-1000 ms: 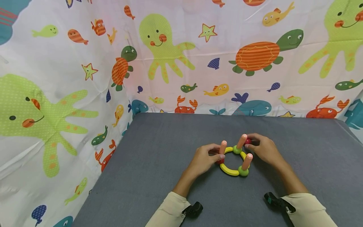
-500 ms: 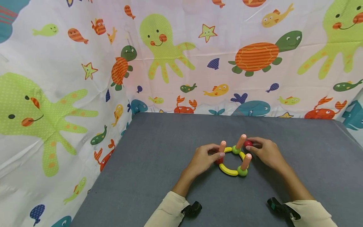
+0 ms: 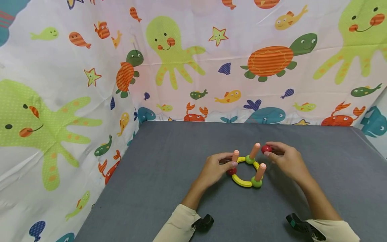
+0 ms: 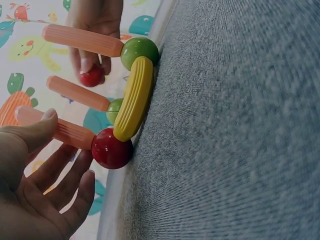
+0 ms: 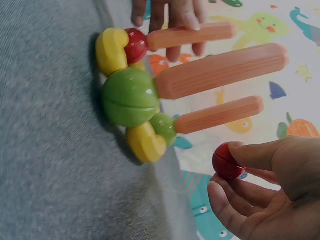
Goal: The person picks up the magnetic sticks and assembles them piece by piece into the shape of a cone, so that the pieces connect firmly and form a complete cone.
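A ring of curved yellow pieces joined by balls lies on the grey table. A red ball sits at its left, a green ball at the back and another green ball at the front right. From each of these rises a ribbed orange stick. My left hand holds the left orange stick between thumb and fingers, just above its red ball. To the right of the back stick, my right hand pinches a loose red ball in the air.
The grey table reaches back to a white curtain printed with sea animals, which also hangs along the left. A black wrist camera is strapped at each cuff.
My right hand has moved a little to the right with the loose red ball, widening its gap from the back stick. My left hand keeps its hold, and the view has shifted slightly.
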Demonstrator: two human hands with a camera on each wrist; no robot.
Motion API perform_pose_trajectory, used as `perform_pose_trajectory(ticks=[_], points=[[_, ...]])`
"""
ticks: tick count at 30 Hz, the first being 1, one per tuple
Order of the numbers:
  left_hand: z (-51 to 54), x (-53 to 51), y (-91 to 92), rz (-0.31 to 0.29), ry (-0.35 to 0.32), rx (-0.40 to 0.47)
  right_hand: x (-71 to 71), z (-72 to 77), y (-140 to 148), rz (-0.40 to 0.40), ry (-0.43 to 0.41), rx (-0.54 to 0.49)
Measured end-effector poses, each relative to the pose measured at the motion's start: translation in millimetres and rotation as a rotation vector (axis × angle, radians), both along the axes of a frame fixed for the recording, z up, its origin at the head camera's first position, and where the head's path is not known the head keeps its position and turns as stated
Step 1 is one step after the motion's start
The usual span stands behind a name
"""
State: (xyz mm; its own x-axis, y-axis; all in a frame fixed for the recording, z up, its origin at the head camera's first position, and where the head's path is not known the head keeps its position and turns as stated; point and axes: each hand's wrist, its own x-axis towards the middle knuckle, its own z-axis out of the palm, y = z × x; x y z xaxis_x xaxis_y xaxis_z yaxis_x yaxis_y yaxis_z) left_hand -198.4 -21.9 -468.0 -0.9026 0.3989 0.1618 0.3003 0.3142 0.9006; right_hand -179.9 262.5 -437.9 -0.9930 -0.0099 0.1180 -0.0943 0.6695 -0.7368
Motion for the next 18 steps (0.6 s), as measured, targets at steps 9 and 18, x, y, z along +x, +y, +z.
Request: perform_pose_trajectory(ticks=[9, 18], points=[[0.2, 0.0, 0.9, -0.004, 0.002, -0.017, 9.9, 15.1, -6, -0.025, 0.084, -0.029], [-0.4, 0.0, 1.0, -0.013, 0.016, -0.021, 15.7, 22.6, -18, -0.027, 0.203, -0.066]])
